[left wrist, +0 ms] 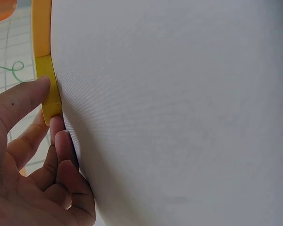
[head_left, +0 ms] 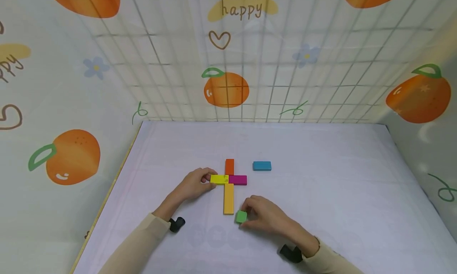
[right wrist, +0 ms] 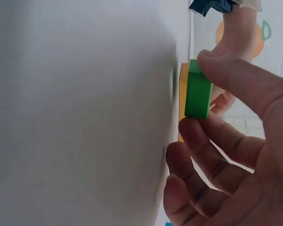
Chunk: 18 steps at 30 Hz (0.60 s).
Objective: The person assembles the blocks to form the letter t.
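Observation:
In the head view, my left hand (head_left: 194, 183) pinches the left end of a yellow block (head_left: 218, 179) lying on the table; its thumb and fingertips also grip that block (left wrist: 49, 87) in the left wrist view. A magenta block (head_left: 237, 180) meets the yellow one end to end. Above their joint stands a red-orange block (head_left: 229, 166), and below it a longer amber block (head_left: 228, 199), forming a cross. At the lower right of the amber block, my right hand (head_left: 265, 215) holds a green block (head_left: 241, 217). Thumb and fingertips pinch this block (right wrist: 198, 92), apparently slightly above the table.
A blue block (head_left: 262, 166) lies alone behind and right of the cross. Black wrist straps (head_left: 290, 253) are on both forearms. White cloth covers the table (head_left: 321, 178); printed fabric with oranges (head_left: 226, 89) hangs behind and at both sides.

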Motion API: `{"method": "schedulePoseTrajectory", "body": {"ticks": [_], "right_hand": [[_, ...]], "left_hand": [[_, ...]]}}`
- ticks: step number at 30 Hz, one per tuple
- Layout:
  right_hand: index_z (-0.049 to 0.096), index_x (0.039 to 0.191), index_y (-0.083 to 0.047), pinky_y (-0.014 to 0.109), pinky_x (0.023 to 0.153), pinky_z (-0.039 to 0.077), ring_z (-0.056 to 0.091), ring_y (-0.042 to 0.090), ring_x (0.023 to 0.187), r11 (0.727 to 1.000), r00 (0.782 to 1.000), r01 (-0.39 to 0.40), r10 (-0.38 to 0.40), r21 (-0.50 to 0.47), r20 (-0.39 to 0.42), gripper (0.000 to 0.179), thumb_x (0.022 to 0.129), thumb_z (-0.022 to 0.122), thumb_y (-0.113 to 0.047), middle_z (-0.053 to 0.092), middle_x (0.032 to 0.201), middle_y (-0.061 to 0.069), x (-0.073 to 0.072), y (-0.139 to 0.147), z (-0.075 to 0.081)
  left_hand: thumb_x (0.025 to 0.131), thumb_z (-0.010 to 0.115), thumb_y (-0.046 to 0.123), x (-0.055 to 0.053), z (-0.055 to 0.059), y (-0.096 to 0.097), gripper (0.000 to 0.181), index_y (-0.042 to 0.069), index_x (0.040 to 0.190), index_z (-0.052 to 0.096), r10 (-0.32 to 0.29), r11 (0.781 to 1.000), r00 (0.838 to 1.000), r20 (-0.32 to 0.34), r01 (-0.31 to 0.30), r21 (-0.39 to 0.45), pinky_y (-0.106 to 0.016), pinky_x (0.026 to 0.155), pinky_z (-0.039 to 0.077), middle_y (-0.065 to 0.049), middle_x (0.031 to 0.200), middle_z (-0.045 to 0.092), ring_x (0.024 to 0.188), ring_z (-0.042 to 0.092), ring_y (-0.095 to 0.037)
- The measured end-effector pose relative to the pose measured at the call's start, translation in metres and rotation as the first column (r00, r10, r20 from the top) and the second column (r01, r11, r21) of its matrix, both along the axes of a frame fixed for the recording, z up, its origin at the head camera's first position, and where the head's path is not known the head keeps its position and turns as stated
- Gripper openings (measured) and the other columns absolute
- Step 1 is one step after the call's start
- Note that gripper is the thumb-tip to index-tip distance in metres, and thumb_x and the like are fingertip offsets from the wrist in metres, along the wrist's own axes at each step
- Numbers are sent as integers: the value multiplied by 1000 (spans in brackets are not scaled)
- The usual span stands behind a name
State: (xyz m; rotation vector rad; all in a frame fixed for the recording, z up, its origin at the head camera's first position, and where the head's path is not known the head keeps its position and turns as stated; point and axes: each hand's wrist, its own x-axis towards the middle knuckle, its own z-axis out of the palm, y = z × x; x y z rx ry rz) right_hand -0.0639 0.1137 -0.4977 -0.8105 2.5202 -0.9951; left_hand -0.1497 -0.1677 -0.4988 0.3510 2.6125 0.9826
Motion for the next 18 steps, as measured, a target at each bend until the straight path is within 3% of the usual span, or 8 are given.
{"method": "schedulePoseTrajectory", "body": {"ticks": [18], "right_hand": [[65, 98, -23, 25, 75, 49, 53, 1, 79, 993, 999, -6, 1, 121, 42, 40, 74, 87, -45, 56, 84, -18, 5, -21, 1]], "left_hand": [[89, 77, 18, 0, 2, -1, 33, 18, 120, 69, -8, 1000, 1000, -5, 8, 10, -34, 76, 43, 2, 91, 57, 86, 50, -19]]}}
